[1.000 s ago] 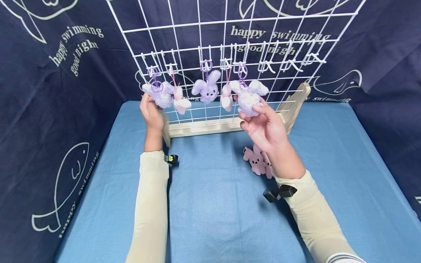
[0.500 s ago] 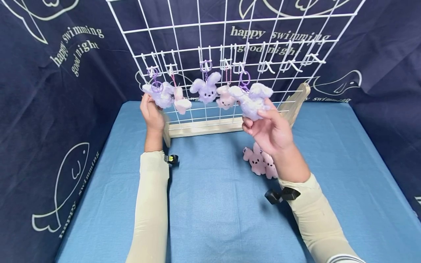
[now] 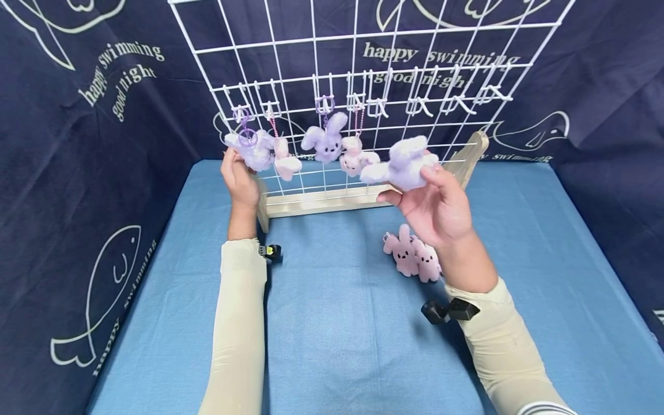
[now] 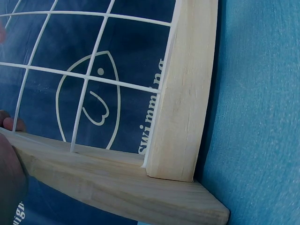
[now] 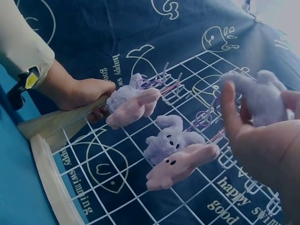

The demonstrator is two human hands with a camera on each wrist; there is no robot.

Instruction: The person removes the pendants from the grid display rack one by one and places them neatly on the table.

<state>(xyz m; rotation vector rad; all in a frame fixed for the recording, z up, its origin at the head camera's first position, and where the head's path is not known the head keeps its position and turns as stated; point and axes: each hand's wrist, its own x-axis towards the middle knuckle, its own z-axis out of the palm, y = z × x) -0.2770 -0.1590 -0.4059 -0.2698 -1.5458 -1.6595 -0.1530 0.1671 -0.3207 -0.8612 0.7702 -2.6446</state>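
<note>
My right hand [image 3: 441,207] holds a fluffy purple bunny plush keychain [image 3: 407,164] in front of the white wire grid rack [image 3: 334,40]; thumb and fingers pinch its body in the right wrist view. Its ring is out of sight in the head view. At the rack's left side, my left hand [image 3: 240,184] grips the wooden upright [image 5: 65,126], fingers curling round it. From the grid hooks hang a purple bunny [image 3: 253,151] beside the left hand, a pink plush [image 3: 286,161], another purple bunny [image 3: 325,141] and a pink bunny [image 3: 355,158].
Two pink bunny plushes [image 3: 404,253] lie on the blue cloth [image 3: 332,334] below the right hand. Several bare white hooks [image 3: 419,106] line the grid's right half. A wooden foot [image 3: 469,155] supports the rack's right end. Dark printed fabric [image 3: 612,86] surrounds the table.
My right hand has drawn the purple bunny off its hook, then slightly right and down, tipping it over. The neighbouring pink bunny has swung round. My left hand stays in place.
</note>
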